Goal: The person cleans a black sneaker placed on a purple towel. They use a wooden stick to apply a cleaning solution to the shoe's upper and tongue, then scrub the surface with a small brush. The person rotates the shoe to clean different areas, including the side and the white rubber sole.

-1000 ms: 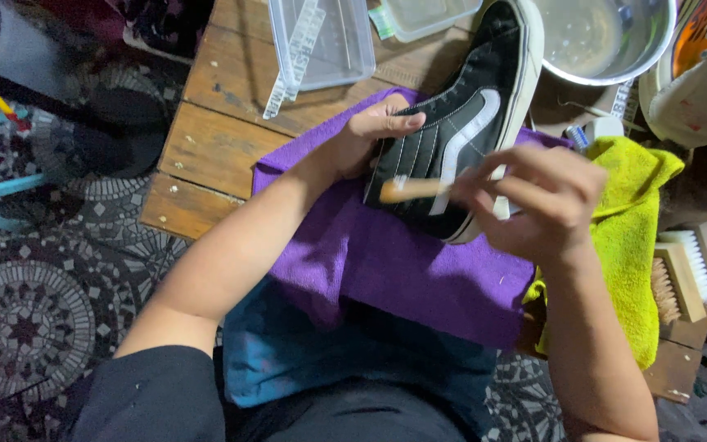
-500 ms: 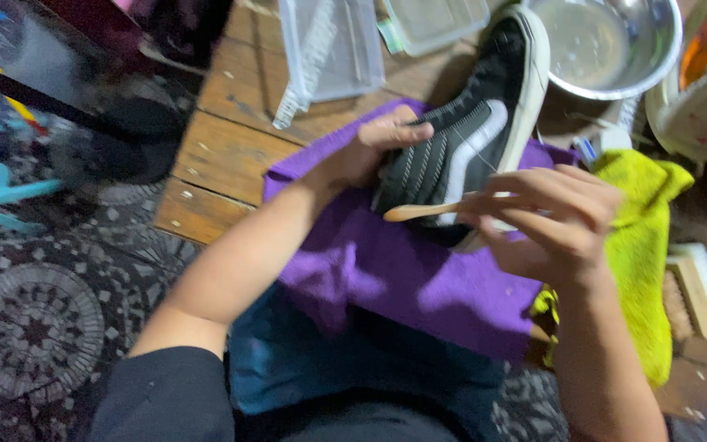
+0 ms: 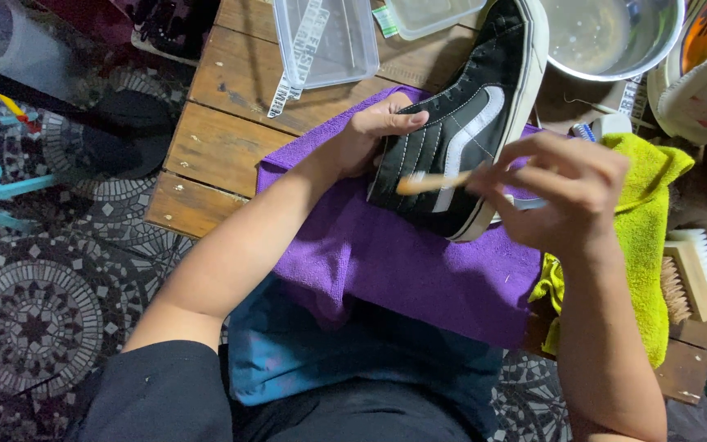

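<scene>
Head view: left hand (image 3: 370, 135) clamps the heel of 1 black canvas sneaker (image 3: 468, 115), tipped on its side on the purple microfibre cloth (image 3: 403, 262), so the white-striped panel faces up. Right hand (image 3: 566, 196) pinches a pale wooden brush handle (image 3: 431, 182) over it; bristles hidden.

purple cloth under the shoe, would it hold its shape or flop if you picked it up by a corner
The purple cloth would probably flop: it already drapes limply over the wooden table edge. It looks thin and light. Lifting it would likely drag or tip the black shoe, which rests on it, steadied by the left hand.
</scene>
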